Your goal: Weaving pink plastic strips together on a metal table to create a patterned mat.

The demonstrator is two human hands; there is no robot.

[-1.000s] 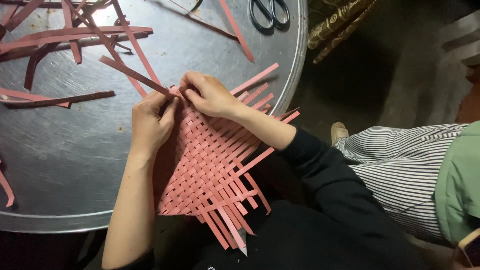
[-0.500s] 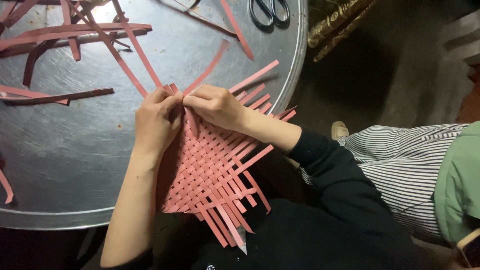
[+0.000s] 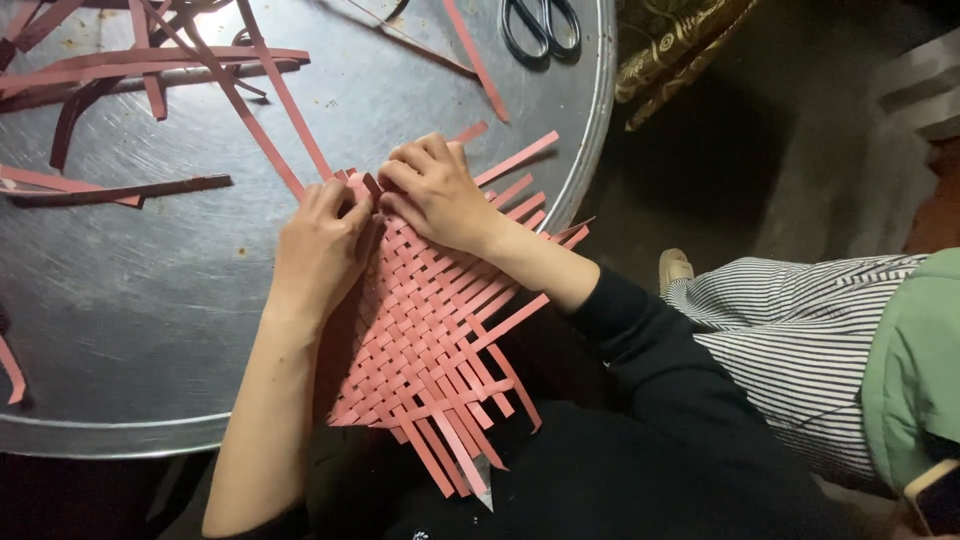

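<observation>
Since a moment ago your hands have closed together on the far corner of the pink woven paper-strip mat. Your left hand and right hand pinch its strips. Beyond, loose pink strips and black-handled scissors lie on the round metal tray.

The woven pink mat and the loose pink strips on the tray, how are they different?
The woven mat is many strips crossed over and under into one sheet; the loose strips lie single and scattered. The mat sticks out past the round metal tray toward the person; the loose strips lie at its far side. Both hands, left hand and right hand, press on the mat, not on the scattered strips. Both are the same pink.
</observation>
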